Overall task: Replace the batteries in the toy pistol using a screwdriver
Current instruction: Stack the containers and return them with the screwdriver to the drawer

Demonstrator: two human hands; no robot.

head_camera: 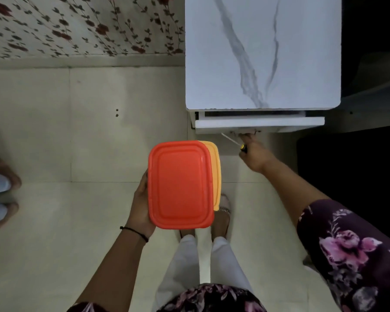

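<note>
Presently at the drawer of the white marble-topped cabinet (261,52), with tool and box in hand.
The right hand (253,154) grips a slim screwdriver (233,141) with a bright metal shaft and a yellow-and-black handle, and its fingertips touch the white drawer (259,122) under the cabinet top, which stands a little open. I would move the drawer slowly, keeping the shaft turned away from its front so it cannot scratch or slip. The left hand (141,206) holds a rectangular orange plastic box with lid (180,185) level, in front of the cabinet. The toy pistol is not in view.
</note>
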